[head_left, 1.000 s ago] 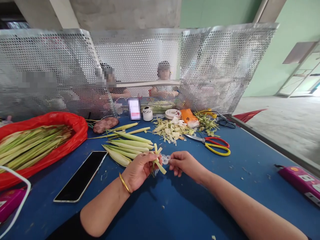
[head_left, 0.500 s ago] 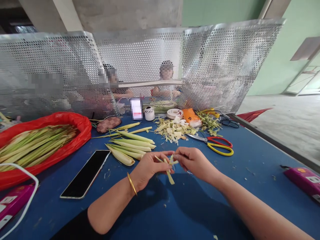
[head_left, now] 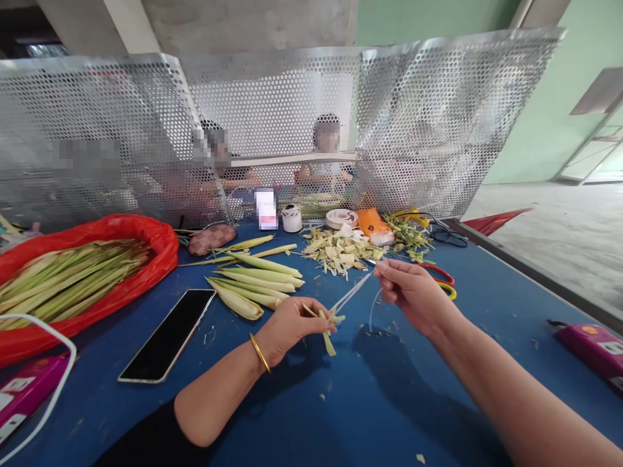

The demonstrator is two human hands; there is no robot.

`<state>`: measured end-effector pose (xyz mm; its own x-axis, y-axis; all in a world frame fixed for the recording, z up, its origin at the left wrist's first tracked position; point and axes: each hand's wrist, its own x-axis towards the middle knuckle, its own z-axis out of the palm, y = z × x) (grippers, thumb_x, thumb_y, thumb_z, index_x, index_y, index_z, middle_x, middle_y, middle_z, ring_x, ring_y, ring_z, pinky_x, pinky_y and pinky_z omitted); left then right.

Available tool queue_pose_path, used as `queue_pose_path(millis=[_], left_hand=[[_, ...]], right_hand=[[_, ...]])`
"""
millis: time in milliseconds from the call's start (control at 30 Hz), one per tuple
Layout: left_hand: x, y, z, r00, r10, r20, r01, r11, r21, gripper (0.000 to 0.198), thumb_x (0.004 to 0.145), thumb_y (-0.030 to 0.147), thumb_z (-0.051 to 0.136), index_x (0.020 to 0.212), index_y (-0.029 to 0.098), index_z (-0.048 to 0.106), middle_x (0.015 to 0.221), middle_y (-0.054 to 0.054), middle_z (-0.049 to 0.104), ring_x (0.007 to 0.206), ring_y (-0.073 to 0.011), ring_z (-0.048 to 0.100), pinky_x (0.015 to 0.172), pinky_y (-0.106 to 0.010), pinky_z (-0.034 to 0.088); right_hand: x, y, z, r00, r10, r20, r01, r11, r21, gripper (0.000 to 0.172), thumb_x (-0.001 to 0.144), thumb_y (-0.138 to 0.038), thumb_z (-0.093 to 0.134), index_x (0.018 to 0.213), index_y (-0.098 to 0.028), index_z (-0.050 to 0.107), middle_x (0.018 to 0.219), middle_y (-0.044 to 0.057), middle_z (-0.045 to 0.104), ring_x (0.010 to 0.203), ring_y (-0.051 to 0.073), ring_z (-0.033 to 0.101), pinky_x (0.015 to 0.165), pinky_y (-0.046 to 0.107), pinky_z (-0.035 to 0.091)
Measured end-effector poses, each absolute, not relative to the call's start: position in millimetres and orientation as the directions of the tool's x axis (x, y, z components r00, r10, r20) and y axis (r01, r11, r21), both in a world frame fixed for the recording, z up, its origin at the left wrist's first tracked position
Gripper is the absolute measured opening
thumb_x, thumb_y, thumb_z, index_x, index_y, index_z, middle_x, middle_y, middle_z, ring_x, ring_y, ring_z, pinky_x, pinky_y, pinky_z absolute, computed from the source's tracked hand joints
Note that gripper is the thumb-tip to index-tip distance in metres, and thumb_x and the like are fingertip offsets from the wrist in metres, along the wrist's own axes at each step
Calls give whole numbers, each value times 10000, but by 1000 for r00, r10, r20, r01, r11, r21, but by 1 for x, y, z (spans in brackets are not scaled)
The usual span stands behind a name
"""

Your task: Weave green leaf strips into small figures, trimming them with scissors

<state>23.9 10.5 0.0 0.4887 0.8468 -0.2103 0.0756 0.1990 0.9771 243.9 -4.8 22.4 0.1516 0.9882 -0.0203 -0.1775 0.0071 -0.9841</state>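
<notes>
Sitting far left: red bag point(head_left: 163, 241) holding long green stalks point(head_left: 73, 275); black phone point(head_left: 167, 336) lies flat right of it; pale green shoots point(head_left: 260, 282) lie bunched next; left hand point(head_left: 293, 326) pinches pale leaf strips point(head_left: 329, 344) between thumb and fingers, grip narrow, strips above blue table point(head_left: 311, 434), near the shoots; whitish strands point(head_left: 351, 292) run straight from the strips up to the right hand point(head_left: 416, 292); its fingertips are closed on them, loose end curving down below; scissors point(head_left: 448, 290) behind it, partly hidden; purple object point(head_left: 584, 344) at right edge.
</notes>
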Motion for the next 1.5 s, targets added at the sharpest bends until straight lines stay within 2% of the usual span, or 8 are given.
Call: queue_pose_path(millis=[300,567,833,1000,1133,1200,1367,1500], left_hand=[[19,16,2,426,881,-206,104,178,979,140,616,248,790,667,165,691,706,-54,735,728,-195,691,733,-272,491],[13,26,-10,408,891,-199,293,78,953,120,613,251,774,672,162,719,674,-59,738,670,-201,681,632,-251,471],[13,29,-16,376,894,-242,185,183,966,127,615,243,789,671,152,720,705,-72,740,680,-174,666,658,-237,491],[13,30,-6,266,937,-225,54,219,974,173,567,233,832,635,127,714,1080,-121,717,716,-160,675,632,-233,520],[-5,30,20,69,972,-226,-49,229,972,206,595,199,820,771,131,738,789,-67,729,640,-142,652,601,-229,537],[-15,24,33,55,969,-242,-111,247,963,180,640,200,794,792,122,738,791,-70,729,640,-128,642,576,-201,534],[-14,-21,34,297,834,-465,-333,547,768,129,681,140,760,799,128,710,1124,-124,708,574,-96,625,525,-209,542],[-3,-55,16,400,696,-596,-427,717,551,77,707,96,730,766,123,689,927,-107,743,569,-129,661,526,-223,559]], right_hand=[[242,-3,21,273,959,80,-159,127,-979,372,599,-480,800,582,-163,607,434,-61,439,415,59,353,403,211,286],[253,1,23,394,910,130,-224,232,-947,333,606,-435,805,598,-178,595,500,-55,440,431,61,358,381,207,277],[278,5,29,504,858,99,-309,286,-907,337,556,-394,844,640,-171,606,549,-58,429,438,46,354,359,188,316],[283,7,26,562,822,95,-297,308,-904,320,610,-403,824,677,-163,623,519,-77,397,398,39,330,336,190,283],[273,-1,30,609,772,180,-181,357,-917,272,664,-402,792,706,-159,676,498,-66,414,420,58,341,371,208,264],[263,-9,32,604,745,284,-21,372,-928,227,746,-400,725,736,-176,689,492,-60,423,434,76,354,399,222,268],[223,-43,24,269,899,345,307,259,-916,234,845,-396,595,713,-212,655,477,-44,453,437,114,409,429,240,314],[187,-73,4,-272,950,154,418,261,-870,234,897,-329,520,737,-226,657,632,-4,643,506,123,529,500,234,382]])
